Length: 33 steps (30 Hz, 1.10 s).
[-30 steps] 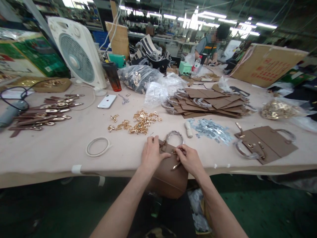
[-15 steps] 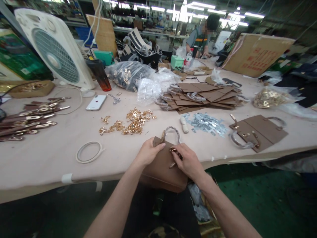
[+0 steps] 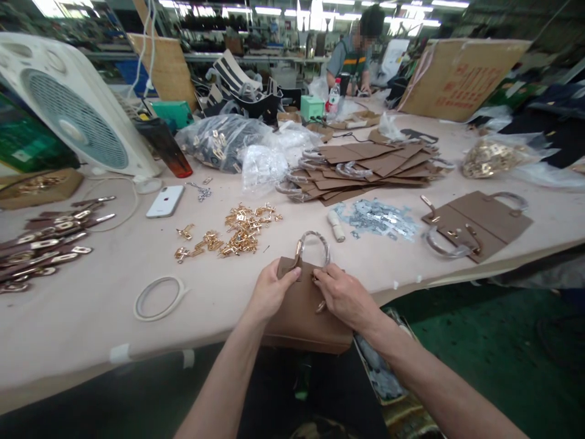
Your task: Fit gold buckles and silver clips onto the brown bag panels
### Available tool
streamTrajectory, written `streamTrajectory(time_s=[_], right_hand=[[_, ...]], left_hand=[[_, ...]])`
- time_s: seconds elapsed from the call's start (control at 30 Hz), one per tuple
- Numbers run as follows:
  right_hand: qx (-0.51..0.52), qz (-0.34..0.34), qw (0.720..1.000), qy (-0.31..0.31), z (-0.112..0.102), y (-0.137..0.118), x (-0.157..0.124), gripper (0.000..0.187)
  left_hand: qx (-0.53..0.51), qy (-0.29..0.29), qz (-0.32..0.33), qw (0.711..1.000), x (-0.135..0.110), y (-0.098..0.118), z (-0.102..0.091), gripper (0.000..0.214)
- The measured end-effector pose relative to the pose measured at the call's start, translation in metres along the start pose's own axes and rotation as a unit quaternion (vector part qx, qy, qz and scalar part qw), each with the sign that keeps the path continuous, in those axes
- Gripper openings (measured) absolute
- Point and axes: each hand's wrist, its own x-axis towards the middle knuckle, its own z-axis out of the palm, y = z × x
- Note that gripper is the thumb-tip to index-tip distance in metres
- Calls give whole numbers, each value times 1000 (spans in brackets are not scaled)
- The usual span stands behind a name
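At the near edge of the tabletop (image 3: 105, 271) sits a bag (image 3: 304, 314), its top corner gripped by the left hand (image 3: 269, 289); the right hand (image 3: 342, 297) pinches a fitting (image 3: 314, 277) (mostly hidden) on its front.

White ceiling tubes (image 3: 268, 11) glow in rows across the top of the frame, bleaching to glare near upper centre; the upper right corner stays dark. The counter (image 3: 109, 256) takes soft, even light with faint shadows. Beneath it, the lower left sinks almost to black, and the green floor (image 3: 452, 341) at lower right is dim. Gold fittings (image 3: 244, 228) glint at centre. Wide-angle stretch leans the fan (image 3: 75, 103) at upper left. The background is soft, detail around the right fingers (image 3: 325, 281) slightly smeared.
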Motion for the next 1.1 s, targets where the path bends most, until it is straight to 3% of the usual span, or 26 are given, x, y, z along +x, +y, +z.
streamTrajectory(time_s=[0.17,0.33,0.53,0.8,1.1], right_hand=[[-75,45,996,-32,0,-12,4,26],[-85,9,995,-48,1,-10,3,31],[-96,36,994,-43,2,-12,6,29],[-109,-28,992,-64,-8,-4,6,41],[-86,6,990,-109,-20,-10,18,24]], left_hand=[[7,23,-3,1000,-1,-1,2,39],[11,31,-19,999,0,3,3,44],[30,16,-39,999,1,10,4,42],[-11,16,-62,998,5,9,2,43],[-19,-14,-94,995,7,14,0,42]])
